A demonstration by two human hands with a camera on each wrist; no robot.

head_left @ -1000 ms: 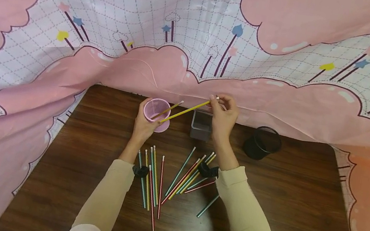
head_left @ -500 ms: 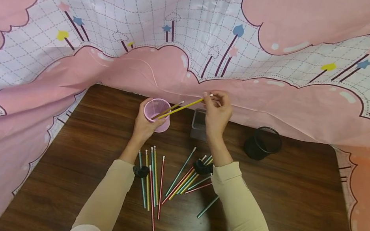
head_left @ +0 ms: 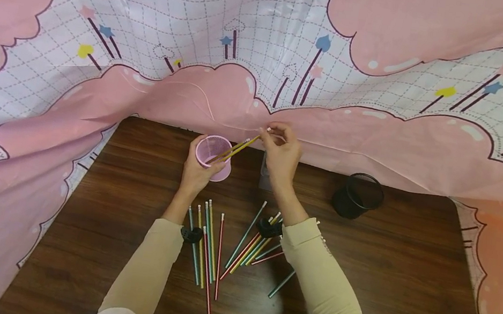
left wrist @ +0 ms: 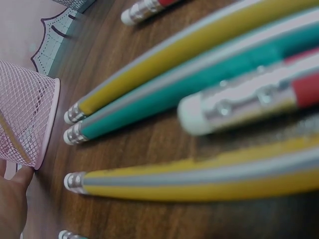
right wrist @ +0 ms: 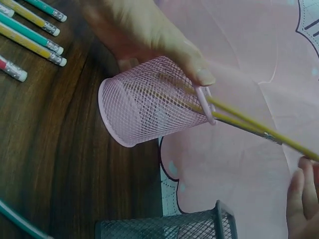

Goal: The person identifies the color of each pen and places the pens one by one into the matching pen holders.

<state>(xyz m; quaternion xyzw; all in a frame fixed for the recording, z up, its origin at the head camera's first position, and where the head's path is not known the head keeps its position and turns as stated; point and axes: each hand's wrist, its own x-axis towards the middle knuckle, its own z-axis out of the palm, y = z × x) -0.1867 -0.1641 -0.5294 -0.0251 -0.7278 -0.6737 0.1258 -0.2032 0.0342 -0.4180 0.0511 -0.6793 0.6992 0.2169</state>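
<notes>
My left hand (head_left: pixel 196 173) grips a pink mesh pencil cup (right wrist: pixel 149 99), thumb at its rim, and holds it tilted toward the right. One yellow pencil (right wrist: pixel 244 128) leans inside the cup with its eraser end sticking out. Between thumb and fingers, my right hand (head_left: pixel 281 153) pinches a second yellow pencil (right wrist: pixel 279 135) near its eraser. The lower part of that pencil is inside the cup, seen through the mesh in the right wrist view. In the left wrist view, part of the left hand (left wrist: pixel 12 201) shows under the cup (left wrist: pixel 25 114).
Red, green and yellow pencils (head_left: pixel 208 248) lie in two loose groups on the brown wooden table (head_left: pixel 383 285). A dark square mesh holder (head_left: pixel 266 181) stands partly behind the right hand. Further right is a black round mesh cup (head_left: pixel 357 195). Patterned cloth (head_left: pixel 381 138) hangs behind.
My right hand has moved left and the yellow pencil has slid deeper into the pink cup. The left hand and the cup have stayed in place.
</notes>
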